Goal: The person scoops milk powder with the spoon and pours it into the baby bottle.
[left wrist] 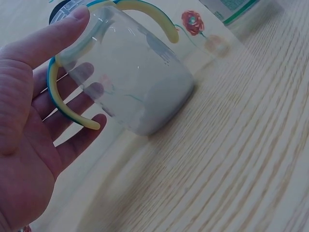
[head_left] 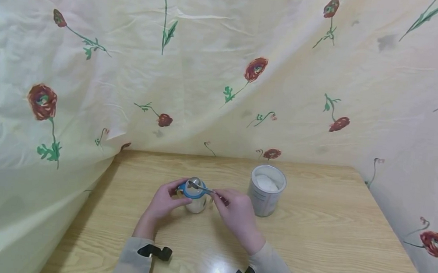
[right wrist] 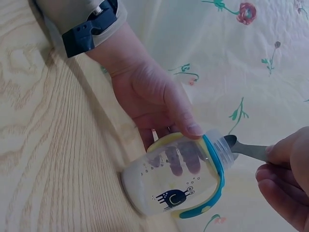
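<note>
Left grip (head_left: 166,201) clasps the bottle (head_left: 196,206), probably light, slick; handles (left wrist: 163,21) suit holding. Right grip (head_left: 238,212) pinches the spoon (right wrist: 251,152).

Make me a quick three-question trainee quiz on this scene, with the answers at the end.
1. Which hand grips the bottle?
2. True or false: white contents show inside the tin.
3. Where is the spoon, held in the right hand? A: lying on the table; B: at the bottle's mouth; C: inside the tin.

Key: 1. The left hand. 2. True. 3. B.
</note>
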Demonstrator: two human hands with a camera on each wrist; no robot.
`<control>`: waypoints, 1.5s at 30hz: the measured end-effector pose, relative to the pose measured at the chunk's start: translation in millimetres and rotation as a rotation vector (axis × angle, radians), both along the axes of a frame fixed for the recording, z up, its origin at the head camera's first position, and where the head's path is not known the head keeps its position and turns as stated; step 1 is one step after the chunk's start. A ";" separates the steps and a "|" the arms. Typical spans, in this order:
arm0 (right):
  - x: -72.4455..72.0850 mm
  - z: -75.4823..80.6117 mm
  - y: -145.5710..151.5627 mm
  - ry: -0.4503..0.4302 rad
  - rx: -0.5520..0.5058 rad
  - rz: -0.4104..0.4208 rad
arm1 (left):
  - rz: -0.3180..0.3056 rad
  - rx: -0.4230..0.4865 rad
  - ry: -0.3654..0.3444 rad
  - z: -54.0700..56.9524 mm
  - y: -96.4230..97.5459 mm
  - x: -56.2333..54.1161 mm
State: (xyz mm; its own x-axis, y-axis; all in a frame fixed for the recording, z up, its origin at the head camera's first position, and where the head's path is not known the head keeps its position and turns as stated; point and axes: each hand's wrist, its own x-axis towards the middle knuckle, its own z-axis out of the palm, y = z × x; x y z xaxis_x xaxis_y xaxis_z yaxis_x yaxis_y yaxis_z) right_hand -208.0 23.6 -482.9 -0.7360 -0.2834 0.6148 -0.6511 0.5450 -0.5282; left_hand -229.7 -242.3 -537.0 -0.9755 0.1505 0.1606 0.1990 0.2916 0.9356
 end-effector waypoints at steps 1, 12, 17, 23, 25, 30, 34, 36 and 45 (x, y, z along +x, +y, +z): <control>0.2 0.8 -0.1 -0.022 -0.021 0.004 | -0.001 0.001 0.002 0.0 0.2 -0.1; 1.7 4.7 -0.3 -0.225 -0.274 0.031 | -0.011 0.001 0.000 0.8 1.4 0.3; 1.3 5.7 3.2 -0.284 -0.386 0.024 | -0.013 0.002 -0.011 1.2 4.3 0.2; 2.0 11.9 10.6 -0.320 -0.525 0.010 | -0.027 0.000 0.027 7.5 7.8 2.3; 2.4 13.9 15.6 -0.304 -0.563 0.016 | -0.015 -0.005 0.062 13.1 9.6 3.1; 4.1 22.5 35.5 -0.265 -0.626 0.040 | 0.037 -0.008 0.145 30.0 15.3 3.6; 6.4 30.3 57.3 -0.308 -0.644 0.022 | 0.057 -0.009 0.191 42.4 22.7 4.3; 6.7 33.2 68.7 -0.344 -0.657 -0.006 | 0.064 -0.010 0.215 48.0 28.0 5.0; 0.5 38.9 114.8 -0.465 -0.754 -0.094 | 0.017 0.066 0.403 61.8 65.8 3.7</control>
